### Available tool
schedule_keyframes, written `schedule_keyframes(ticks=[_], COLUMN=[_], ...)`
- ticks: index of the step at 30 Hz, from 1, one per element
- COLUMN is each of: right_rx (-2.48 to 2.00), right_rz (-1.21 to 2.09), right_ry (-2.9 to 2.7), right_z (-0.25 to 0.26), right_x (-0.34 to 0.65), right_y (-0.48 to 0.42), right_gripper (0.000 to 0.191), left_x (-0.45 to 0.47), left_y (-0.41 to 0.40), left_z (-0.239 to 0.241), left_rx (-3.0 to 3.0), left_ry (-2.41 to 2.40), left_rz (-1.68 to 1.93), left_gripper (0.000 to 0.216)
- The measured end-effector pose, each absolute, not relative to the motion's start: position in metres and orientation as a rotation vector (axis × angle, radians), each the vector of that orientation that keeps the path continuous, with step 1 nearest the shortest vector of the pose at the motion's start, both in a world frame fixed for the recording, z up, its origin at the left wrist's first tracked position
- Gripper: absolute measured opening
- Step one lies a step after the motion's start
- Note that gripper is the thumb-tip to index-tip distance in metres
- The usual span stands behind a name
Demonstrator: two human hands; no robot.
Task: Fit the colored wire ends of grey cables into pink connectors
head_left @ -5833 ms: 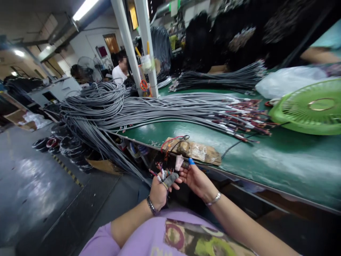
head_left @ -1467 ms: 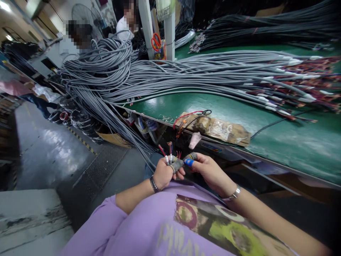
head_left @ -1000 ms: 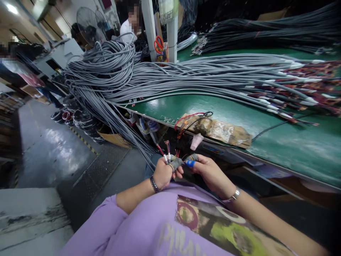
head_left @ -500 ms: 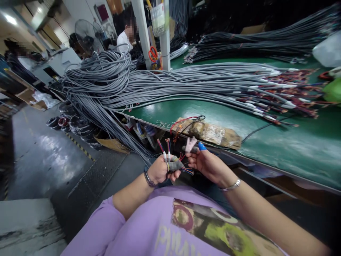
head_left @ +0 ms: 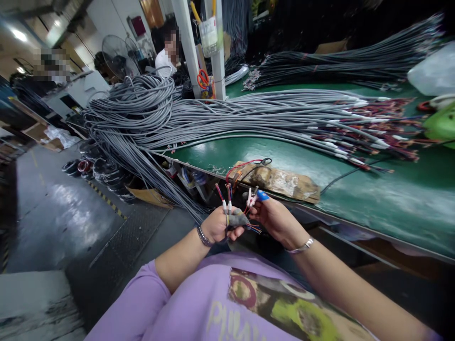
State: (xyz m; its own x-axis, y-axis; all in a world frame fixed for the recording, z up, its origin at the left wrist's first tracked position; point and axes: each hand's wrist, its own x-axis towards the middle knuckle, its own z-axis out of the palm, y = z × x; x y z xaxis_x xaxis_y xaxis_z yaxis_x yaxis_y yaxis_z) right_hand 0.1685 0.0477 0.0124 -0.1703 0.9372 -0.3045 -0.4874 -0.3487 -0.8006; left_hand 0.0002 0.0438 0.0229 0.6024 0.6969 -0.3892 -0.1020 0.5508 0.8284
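Observation:
Two grey cables point(head_left: 227, 205) rise from my left hand point(head_left: 216, 224), their white-wrapped ends fanning into thin red, blue and other coloured wires. That hand is closed around them, with grey coverings on its fingers. More loose wire ends point(head_left: 254, 228), orange and blue among them, stick out beyond its fingertips. Close beside it, my right hand point(head_left: 275, 219) wears a blue cover on the thumb and pinches a small pale Y-shaped piece point(head_left: 251, 197), which looks like a plastic clip. A thin red wire runs near the right fingertips; whether the piece touches it, I cannot tell.
A long bundle of grey cables point(head_left: 249, 116) lies across the green table point(head_left: 355, 189). Along the front edge sits a taped cardboard block point(head_left: 284, 182) with red and black leads. Black cables point(head_left: 337, 64) lie behind. A person in white point(head_left: 165, 57) sits farther back.
My right hand has moved slightly left and down, closer to the left hand, and the pale piece has turned. The left hand keeps its grip on the cables.

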Motion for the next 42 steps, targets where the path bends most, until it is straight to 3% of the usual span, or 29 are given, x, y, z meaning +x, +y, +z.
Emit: schedule_keyframes(ticks=[10, 16, 42], right_rx=[-0.993, -1.11, -1.124], right_rz=[1.896, 1.765, 1.724], right_ry=[-0.828, -1.08, -0.923], right_z=[0.014, 0.026, 0.013], right_x=[0.179, 0.173, 0.169], right_y=[0.025, 0.015, 0.015], right_gripper=[0.041, 0.037, 0.032], left_x=[0.001, 0.002, -0.003], left_y=[0.026, 0.014, 0.012], left_z=[0.028, 0.026, 0.02], left_rx=[1.002, 1.104, 1.074], left_ry=[0.976, 1.031, 1.024], left_rz=[0.648, 0.656, 0.757], left_gripper=[0.046, 0.047, 0.046])
